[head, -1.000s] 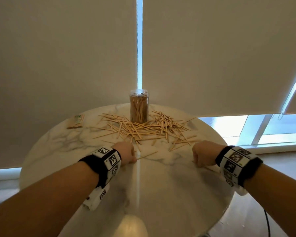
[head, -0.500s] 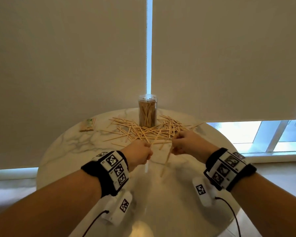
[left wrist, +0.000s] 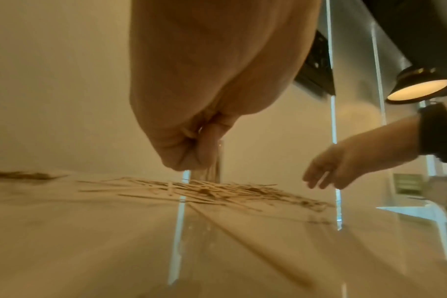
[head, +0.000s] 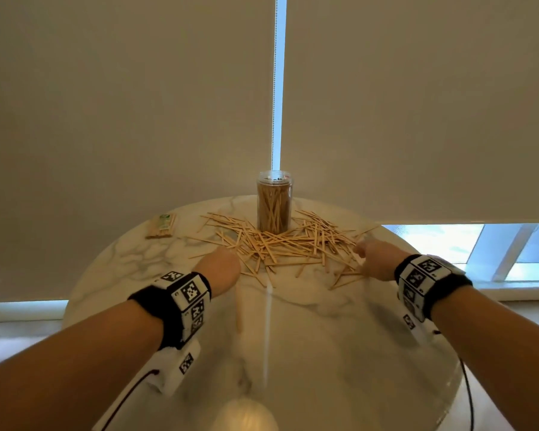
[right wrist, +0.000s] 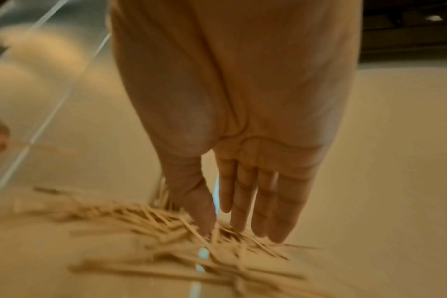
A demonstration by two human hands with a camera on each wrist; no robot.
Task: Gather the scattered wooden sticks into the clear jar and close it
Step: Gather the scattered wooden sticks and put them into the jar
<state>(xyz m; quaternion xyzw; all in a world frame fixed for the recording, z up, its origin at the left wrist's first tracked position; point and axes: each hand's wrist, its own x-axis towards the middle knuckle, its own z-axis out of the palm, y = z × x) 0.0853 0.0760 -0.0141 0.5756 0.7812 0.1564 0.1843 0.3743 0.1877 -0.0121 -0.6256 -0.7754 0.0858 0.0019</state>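
Observation:
A clear jar packed with upright wooden sticks stands at the far middle of the round marble table. Its lid sits on top. Scattered wooden sticks lie in a loose heap in front of it. My left hand hovers at the heap's left edge with its fingers curled, and nothing shows in them. One stick lies on the table just behind that hand. My right hand reaches the heap's right edge, fingers straight, tips touching the sticks.
A small paper packet of sticks lies at the table's far left. Roller blinds hang close behind the table, with a bright window at the right. The table's near rim curves away on both sides.
Half a second ago both hands met at the heap's near middle, the right one pinching a stick. They have since spread apart to the heap's two sides, and a stick lies behind the left hand.

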